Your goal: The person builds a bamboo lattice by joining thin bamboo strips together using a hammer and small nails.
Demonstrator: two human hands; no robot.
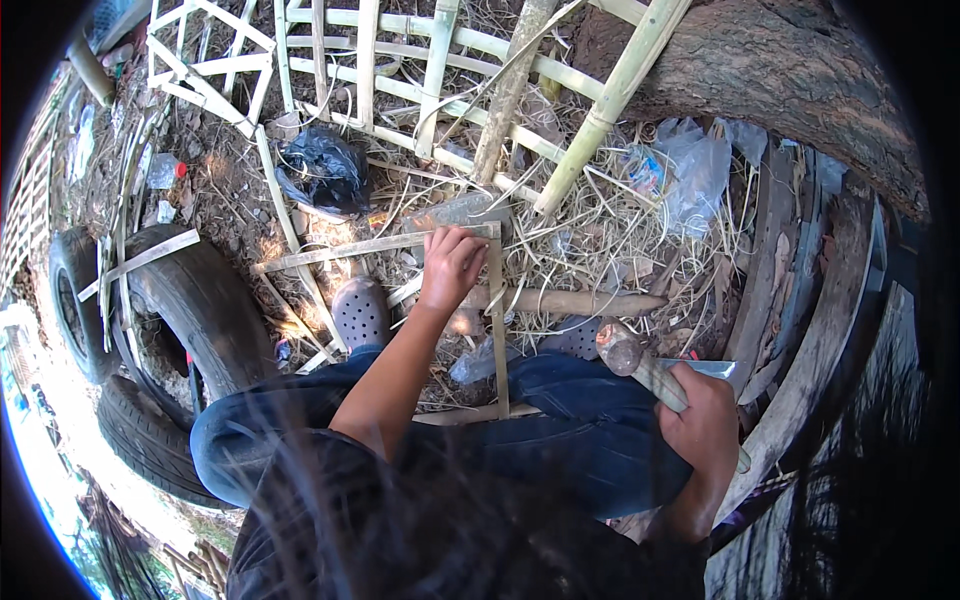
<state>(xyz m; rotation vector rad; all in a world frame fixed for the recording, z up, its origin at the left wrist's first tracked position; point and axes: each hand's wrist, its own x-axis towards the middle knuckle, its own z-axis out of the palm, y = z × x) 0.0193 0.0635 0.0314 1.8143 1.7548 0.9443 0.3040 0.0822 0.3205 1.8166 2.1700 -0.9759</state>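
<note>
My left hand (452, 265) is closed on the corner where two thin bamboo strips meet. One bamboo strip (350, 249) runs off to the left and the other strip (498, 335) comes back toward my lap, so they form a right angle. Under and just beyond that corner lies a flat grey block (460, 212). On the right, my right hand (700, 420) grips a hammer (660, 385) by its pale handle. Its worn, rounded head (620, 348) is raised over my right knee, apart from the strips.
A woven bamboo lattice (435, 75) spreads ahead. Old tyres (195, 310) lie left, beside a black plastic bag (322, 168). Clear plastic bags (695, 175) and a thick tree trunk (770, 75) are at the far right. A pointed wooden stake (580, 302) lies among shavings.
</note>
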